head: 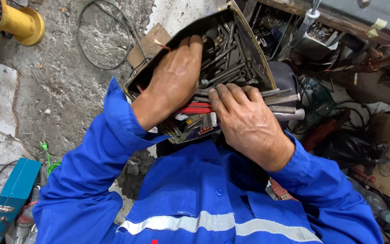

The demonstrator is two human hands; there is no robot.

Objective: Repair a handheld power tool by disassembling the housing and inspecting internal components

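Steel rods (285, 104) jutting from the tilted tool box (249, 54) at centre frame could slide out onto the floor (68, 77), since the left hand (177, 77) merely cups the box and the right hand (244, 122) pinches only a few.

Our left hand (177, 74) reaches forward, back of the hand up, fingers curled downward. Our right hand (244, 119) lies just beside it, knuckles up, fingers bent toward the left. Both forearms, in blue sleeves, angle inward from our body.
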